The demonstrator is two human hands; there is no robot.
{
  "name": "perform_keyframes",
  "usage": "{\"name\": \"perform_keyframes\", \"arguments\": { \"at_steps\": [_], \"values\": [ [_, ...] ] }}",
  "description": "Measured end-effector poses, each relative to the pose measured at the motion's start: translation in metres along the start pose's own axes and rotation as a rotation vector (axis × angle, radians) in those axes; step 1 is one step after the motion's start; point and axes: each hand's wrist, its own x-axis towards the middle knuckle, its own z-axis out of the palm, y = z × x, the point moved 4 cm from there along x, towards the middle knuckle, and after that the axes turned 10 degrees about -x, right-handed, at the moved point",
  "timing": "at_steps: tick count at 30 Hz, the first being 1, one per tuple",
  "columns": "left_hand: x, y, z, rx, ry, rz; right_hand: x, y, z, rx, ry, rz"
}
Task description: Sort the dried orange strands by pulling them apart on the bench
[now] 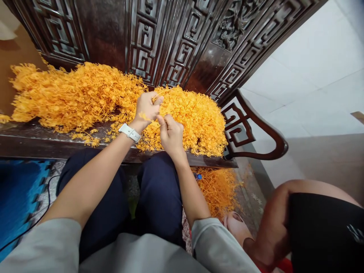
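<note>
Orange plastic sprigs lie in two heaps on a dark carved wooden bench (pixel 42 142): a long heap (pixel 71 94) on the left and a denser heap (pixel 199 117) on the right. My left hand (pixel 146 108), with a white watch (pixel 129 132) on its wrist, is closed on a sprig at the near edge of the right heap. My right hand (pixel 170 132) sits just beside it, fingers pinched on the same orange sprig (pixel 155 115). Both hands work over the bench's front edge, above my knees in dark trousers.
The bench's carved backrest (pixel 170 38) rises behind the heaps, and its curved armrest (pixel 250 129) stands at the right. More orange sprigs (pixel 218 189) lie on the floor under the bench. Another person's bent leg (pixel 284 220) is at lower right. A blue mat (pixel 19 193) lies at left.
</note>
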Motion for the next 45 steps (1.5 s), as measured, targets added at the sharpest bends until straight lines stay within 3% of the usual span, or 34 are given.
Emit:
{"name": "perform_keyframes", "arguments": {
  "at_steps": [3,5,8,10,16,19,23,25,28,34,38,40,42,45],
  "values": [
    [0.0,0.0,0.003,0.095,0.04,0.032,-0.014,-0.025,-0.02,-0.123,0.135,-0.109],
    [0.006,-0.005,-0.005,0.143,0.115,0.022,-0.027,-0.038,-0.037,-0.147,0.232,-0.123],
    [0.021,-0.019,-0.031,0.066,0.326,-0.093,-0.044,-0.044,-0.06,-0.129,0.298,-0.02],
    [0.03,-0.025,-0.045,-0.054,0.37,-0.145,-0.047,-0.037,-0.069,-0.103,0.276,0.093],
    [0.026,-0.011,-0.05,-0.102,0.257,-0.059,-0.024,0.004,-0.077,0.31,0.293,0.345],
    [0.01,-0.007,-0.034,-0.284,0.198,-0.221,-0.017,0.014,-0.077,0.365,0.334,0.401],
    [-0.022,0.009,0.004,-0.528,-0.145,-0.537,-0.015,0.022,-0.065,0.297,0.203,0.454],
    [-0.038,0.02,0.021,-0.544,-0.304,-0.577,-0.014,0.025,-0.061,0.207,0.163,0.407],
    [-0.055,0.027,0.037,-0.498,-0.428,-0.557,-0.01,0.028,-0.058,0.088,0.171,0.323],
    [-0.062,0.03,0.044,-0.557,-0.473,-0.425,-0.007,0.046,-0.05,0.245,0.129,0.441],
    [-0.069,0.043,0.043,-0.616,-0.634,-0.483,-0.002,0.086,-0.057,0.374,0.244,0.558],
    [-0.07,0.049,0.04,-0.618,-0.649,-0.486,0.002,0.112,-0.064,0.401,0.269,0.598],
    [-0.068,0.052,0.035,-0.602,-0.622,-0.481,0.007,0.135,-0.071,0.345,0.221,0.612],
    [-0.061,0.052,0.027,-0.57,-0.567,-0.494,0.012,0.155,-0.073,0.066,0.065,0.589]
  ]
}}
